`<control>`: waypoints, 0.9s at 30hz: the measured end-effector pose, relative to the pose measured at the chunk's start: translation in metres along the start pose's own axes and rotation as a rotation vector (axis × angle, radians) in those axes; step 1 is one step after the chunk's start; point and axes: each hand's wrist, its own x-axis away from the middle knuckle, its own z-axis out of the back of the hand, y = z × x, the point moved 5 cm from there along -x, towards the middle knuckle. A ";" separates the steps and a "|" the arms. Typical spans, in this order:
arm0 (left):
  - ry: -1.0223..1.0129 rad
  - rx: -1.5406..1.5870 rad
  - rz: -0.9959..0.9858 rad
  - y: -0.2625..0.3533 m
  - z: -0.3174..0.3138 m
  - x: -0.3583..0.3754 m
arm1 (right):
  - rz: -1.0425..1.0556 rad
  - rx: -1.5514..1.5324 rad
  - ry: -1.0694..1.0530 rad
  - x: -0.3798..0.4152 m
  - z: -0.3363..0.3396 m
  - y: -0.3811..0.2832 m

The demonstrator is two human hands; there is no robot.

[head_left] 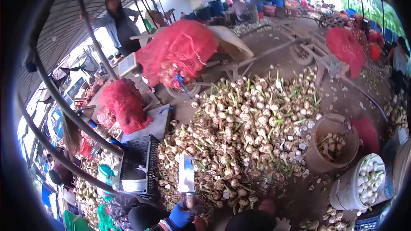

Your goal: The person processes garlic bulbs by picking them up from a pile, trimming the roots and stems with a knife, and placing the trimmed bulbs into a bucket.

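Note:
My left hand (180, 215), in a blue glove, is closed at the handle of a broad-bladed cleaver (186, 175). The blade points up and away from me, catching bright light. Against the handle's right side is a dark shape with a reddish patch below it. My right hand may be there, but shadow hides its fingers. Ahead of the blade spreads a big heap of garlic bulbs (239, 132) with green and dry stems. Dark knees show on both sides of my hands.
A black crate (143, 162) stands at left. To the right are a brown bucket (312, 154) and a white bucket of peeled-looking garlic (371, 182). Red mesh sacks (184, 47) lie on a cart and a platform scale. A person (122, 25) stands behind metal poles.

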 end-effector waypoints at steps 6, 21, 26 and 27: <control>-0.038 0.142 -0.032 0.018 0.014 0.040 | -0.142 0.148 -0.100 0.058 0.001 0.015; -0.080 0.395 -0.273 0.028 0.082 0.098 | 0.044 0.194 0.368 0.104 0.093 -0.010; -0.227 0.447 -0.247 0.040 0.084 0.110 | 0.100 0.217 0.488 0.099 0.119 -0.010; -0.233 0.451 -0.261 0.040 0.086 0.111 | 0.117 0.222 0.525 0.095 0.133 -0.014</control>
